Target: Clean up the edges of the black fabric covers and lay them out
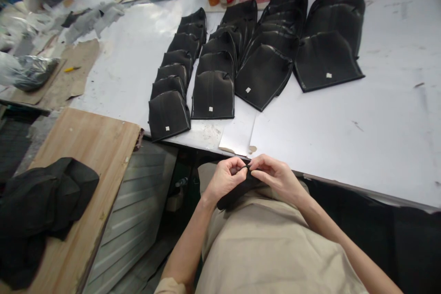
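Black cloth is lying heaped on the wooden board [86, 147] at lower left, and black stitched pieces [213, 94] are sitting in overlapping rows on the white table [344, 124] above. At bottom centre, the left hand [225, 179] and right hand [274, 175] are both pinching the top edge of one dark piece [237, 193] in the lap, fingertips closed on it. This looks like folding or pressing an edge; next calls for keeping the fold even. It is looking soft, limp, matte.
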Demonstrator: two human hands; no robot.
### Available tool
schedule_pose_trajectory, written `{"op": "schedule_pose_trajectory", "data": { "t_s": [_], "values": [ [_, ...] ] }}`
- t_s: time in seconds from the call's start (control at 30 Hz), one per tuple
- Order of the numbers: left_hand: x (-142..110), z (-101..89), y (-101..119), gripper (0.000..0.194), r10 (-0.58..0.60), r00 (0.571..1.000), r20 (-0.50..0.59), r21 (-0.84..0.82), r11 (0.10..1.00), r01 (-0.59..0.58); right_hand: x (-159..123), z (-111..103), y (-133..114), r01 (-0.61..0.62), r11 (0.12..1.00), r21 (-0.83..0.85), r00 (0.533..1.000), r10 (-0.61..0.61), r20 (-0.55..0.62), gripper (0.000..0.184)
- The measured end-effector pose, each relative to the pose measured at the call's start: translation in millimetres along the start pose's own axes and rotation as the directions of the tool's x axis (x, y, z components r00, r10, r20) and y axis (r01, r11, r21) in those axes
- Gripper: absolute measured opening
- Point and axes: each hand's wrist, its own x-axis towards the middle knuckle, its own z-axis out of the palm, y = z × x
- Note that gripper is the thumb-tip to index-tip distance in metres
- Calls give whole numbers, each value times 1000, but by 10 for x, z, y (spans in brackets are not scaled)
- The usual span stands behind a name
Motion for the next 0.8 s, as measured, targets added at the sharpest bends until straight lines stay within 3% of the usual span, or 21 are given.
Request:
{"op": "schedule_pose_trajectory", "data": {
  "t_s": [0.1,0.27,0.5,0.67,0.8],
  "values": [
    [-11,30,30,17,23,1000,-7,50,998,-22,38,7,-27,-147,981,130,989,148,0,18],
    [-31,72,59,14,74,997,-27,133,989,-70,92,38,-50,-224,962,157,973,230,-19,21],
    [-29,86,14,13,48,999,-25,100,994,-46,81,74,-65,-234,952,198,967,248,-51,13],
    [-32,65,31,13,34,999,-35,64,997,-32,12,-62,-67,-229,952,203,970,207,127,20],
    [-25,77,26,13,30,999,-30,40,999,-29,-26,-140,-18,-156,987,30,971,148,187,28]
  ]
}}
